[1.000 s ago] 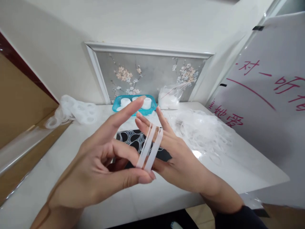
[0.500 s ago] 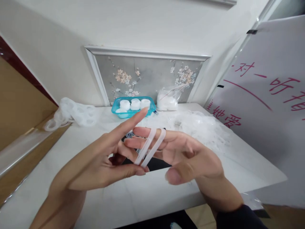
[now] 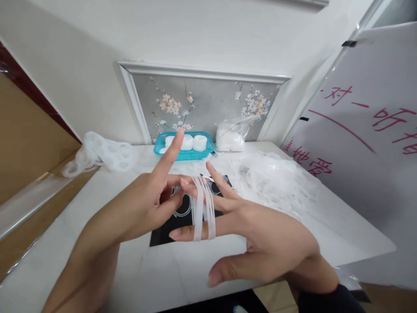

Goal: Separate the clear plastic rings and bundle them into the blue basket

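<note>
White elastic bands (image 3: pixel 199 213) loop around the spread fingers of my right hand (image 3: pixel 254 230), whose thumb sticks out apart. At the upper part of the loops, my left hand (image 3: pixel 150 202) touches the right fingertips; its index finger points up while the others are bent. Whether the left fingers grip a band is hidden. Beneath both hands lies a black mat (image 3: pixel 163 230) with pale ring patterns, on a white marbled table (image 3: pixel 156 269).
A blue basket (image 3: pixel 184 155) with white rolls stands at the back, beside a clear bag (image 3: pixel 230 135) of white items. Loose translucent rings (image 3: pixel 280 178) are heaped at right; a ringed white bundle (image 3: pixel 107 152) lies at left. A whiteboard (image 3: pixel 368 174) with red writing borders the right side.
My right hand has turned over, its fingers spread, with the bands now wrapped around them in more strands. My left hand has shifted slightly, its thumb and fingers away from the lower band ends.
</note>
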Demonstrator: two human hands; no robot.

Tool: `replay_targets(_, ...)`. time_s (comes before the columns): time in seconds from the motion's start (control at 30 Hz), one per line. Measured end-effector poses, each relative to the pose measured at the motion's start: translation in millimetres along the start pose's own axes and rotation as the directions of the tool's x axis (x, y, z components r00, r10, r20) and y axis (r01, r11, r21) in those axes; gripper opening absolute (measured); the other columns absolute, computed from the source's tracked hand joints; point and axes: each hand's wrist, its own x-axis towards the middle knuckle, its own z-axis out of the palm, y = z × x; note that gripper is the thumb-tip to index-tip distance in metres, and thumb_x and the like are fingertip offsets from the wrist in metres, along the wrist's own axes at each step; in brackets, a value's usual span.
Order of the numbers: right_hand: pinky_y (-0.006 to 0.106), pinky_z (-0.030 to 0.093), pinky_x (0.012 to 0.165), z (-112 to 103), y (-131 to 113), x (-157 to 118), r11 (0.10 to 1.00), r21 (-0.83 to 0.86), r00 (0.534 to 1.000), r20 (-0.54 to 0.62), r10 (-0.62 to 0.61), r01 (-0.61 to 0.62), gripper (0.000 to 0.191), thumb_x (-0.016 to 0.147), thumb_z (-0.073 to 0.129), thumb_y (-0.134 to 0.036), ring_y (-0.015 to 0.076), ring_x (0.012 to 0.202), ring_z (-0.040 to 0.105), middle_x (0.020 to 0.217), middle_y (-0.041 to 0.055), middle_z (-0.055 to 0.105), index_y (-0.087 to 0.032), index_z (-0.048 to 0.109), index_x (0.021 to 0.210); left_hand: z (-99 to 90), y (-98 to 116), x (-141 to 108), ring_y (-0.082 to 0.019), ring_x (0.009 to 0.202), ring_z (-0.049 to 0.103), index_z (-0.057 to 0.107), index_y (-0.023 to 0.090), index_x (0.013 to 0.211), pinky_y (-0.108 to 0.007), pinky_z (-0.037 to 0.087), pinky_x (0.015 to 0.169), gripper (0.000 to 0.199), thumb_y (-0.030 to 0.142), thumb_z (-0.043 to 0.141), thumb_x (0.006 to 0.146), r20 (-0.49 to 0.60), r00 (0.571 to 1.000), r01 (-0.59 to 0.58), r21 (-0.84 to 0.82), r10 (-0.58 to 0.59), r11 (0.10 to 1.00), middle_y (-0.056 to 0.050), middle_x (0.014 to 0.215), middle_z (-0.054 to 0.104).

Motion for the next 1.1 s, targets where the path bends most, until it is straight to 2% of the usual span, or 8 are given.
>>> replay_targets(0.1,0.06,-0.014,0.12,-2.5,-0.2,-0.6,0.995,-0.097,0.999,0.042,0.002,0.002,0.064,0.085,0.072,-0.048,0.0302,0.154,0.017,0.161,0.0042,0.036,-0.033,0.051,0.144,-4.2,-2.6,-3.2,-0.012,0.059,0.059,-0.011,0.04,0.157,-0.017,0.044,0.049,0.095,0.021,0.057,0.093,-0.038,0.999,0.019,0.094,-0.016,0.995,0.003,0.095,0.074)
replay_targets(0.3,0.064,-0.007,0.12,-3.1,-0.4,-4.4,0.982,-0.188,0.992,0.123,0.007,0.016,0.072,0.083,0.072,-0.053,0.0349,0.155,0.004,0.165,0.0035,0.029,-0.033,0.047,0.147,-2.0,7.0,-9.4,-0.016,0.072,0.068,-0.005,0.041,0.158,-0.018,0.05,0.052,0.095,0.024,0.06,0.091,-0.069,0.997,0.046,0.1,-0.039,0.994,0.001,0.099,0.076)
replay_targets(0.5,0.059,0.0,0.122,-0.8,0.6,-5.6,0.987,-0.157,0.988,0.157,0.005,0.02,0.074,0.083,0.074,-0.049,0.0329,0.155,0.006,0.164,0.0047,0.03,-0.033,0.045,0.148,-1.3,14.0,-7.7,-0.012,0.06,0.064,-0.012,0.039,0.157,-0.018,0.052,0.052,0.094,0.019,0.054,0.093,-0.016,1.0,-0.01,0.137,0.012,0.991,0.002,0.096,0.077)
replay_targets(0.67,0.06,0.001,0.122,-1.2,0.6,-5.0,0.996,-0.094,0.988,0.15,0.016,-0.002,0.074,0.082,0.076,-0.048,0.0328,0.155,0.009,0.164,0.0056,0.03,-0.033,0.046,0.148,-3.1,12.6,-10.1,-0.012,0.062,0.065,-0.012,0.041,0.156,-0.017,0.049,0.05,0.093,0.015,0.051,0.093,-0.01,0.997,-0.073,0.158,0.076,0.985,0.004,0.102,0.077)
replay_targets(0.8,0.054,0.006,0.124,1.7,3.2,-5.9,0.999,0.047,0.995,0.103,-0.014,0.009,0.077,0.079,0.079,-0.044,0.031,0.153,0.02,0.163,0.0045,0.032,-0.034,0.046,0.148,-1.8,12.0,-10.4,-0.014,0.068,0.066,-0.007,0.038,0.158,-0.022,0.054,0.061,0.089,0.018,0.053,0.095,-0.031,0.995,-0.085,0.153,0.09,0.985,-0.002,0.108,0.076)
replay_targets(0.93,0.045,0.029,0.121,3.7,10.5,-9.0,0.926,0.354,0.991,-0.074,-0.113,0.132,0.096,0.075,0.084,-0.038,0.0282,0.151,0.029,0.162,0.0039,0.035,-0.037,0.031,0.155,-6.5,10.2,-8.5,-0.015,0.07,0.066,-0.009,0.036,0.158,-0.02,0.051,0.058,0.091,0.017,0.053,0.094,0.072,0.994,-0.094,0.1,0.087,0.991,-0.003,0.102,0.075)
replay_targets(1.03,0.045,0.04,0.115,0.4,19.9,-12.3,0.826,0.547,0.979,-0.204,-0.028,0.138,0.101,0.075,0.085,-0.036,0.0289,0.149,0.032,0.162,0.0043,0.035,-0.039,0.025,0.156,-12.8,8.1,-10.7,-0.013,0.059,0.059,-0.011,0.037,0.157,-0.018,0.045,0.049,0.093,0.021,0.056,0.094,0.171,0.983,-0.067,0.008,0.064,0.998,-0.002,0.096,0.075)
replay_targets(1.1,0.047,0.042,0.114,-2.7,27.6,-13.6,0.768,0.635,0.979,-0.197,0.06,0.081,0.096,0.079,0.082,-0.036,0.0293,0.143,0.044,0.161,0.0068,0.036,-0.039,0.025,0.156,-16.0,6.6,-13.5,-0.011,0.056,0.057,-0.003,0.038,0.159,-0.02,0.047,0.051,0.093,0.023,0.06,0.092,0.168,0.985,-0.04,-0.052,0.048,0.998,-0.004,0.101,0.074)
